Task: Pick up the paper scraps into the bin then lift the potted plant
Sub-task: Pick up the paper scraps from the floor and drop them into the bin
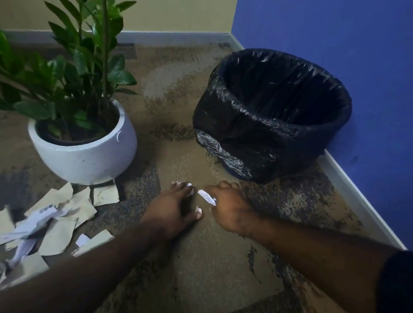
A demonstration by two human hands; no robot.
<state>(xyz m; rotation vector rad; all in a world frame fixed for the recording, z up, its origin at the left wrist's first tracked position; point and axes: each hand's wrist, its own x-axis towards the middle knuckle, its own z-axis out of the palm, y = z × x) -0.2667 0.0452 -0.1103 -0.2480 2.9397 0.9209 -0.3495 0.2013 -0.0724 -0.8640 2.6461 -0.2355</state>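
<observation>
We're looking down at a patterned brown carpet (pixel 204 269) in a corner where a blue wall (pixel 350 44) meets a pale yellow wall (pixel 177 4), and the biggest thing on it is the bin (pixel 270 119), lined with a black plastic bag, standing against the blue wall, mouth open towards us. Left of it, well apart, we've got the potted plant (pixel 79 98), glossy green leaves rising from a round white pot (pixel 84 154) that sits upright on the carpet. Just in front of that pot, running to the lower left edge, we see the paper scraps (pixel 29 227), a loose heap of tan and white torn pieces, some touching the pot's base. Now the hands: our left hand (pixel 173 211) is low over the carpet between pot and bin, fingers curled round white scraps whose bits show at the fingertips. Our right hand (pixel 228 206) is just beside it, curled and pinching a small white scrap (pixel 206 197) that pokes out towards the left hand. A dark sleeve (pixel 404 296) shows at the right edge
</observation>
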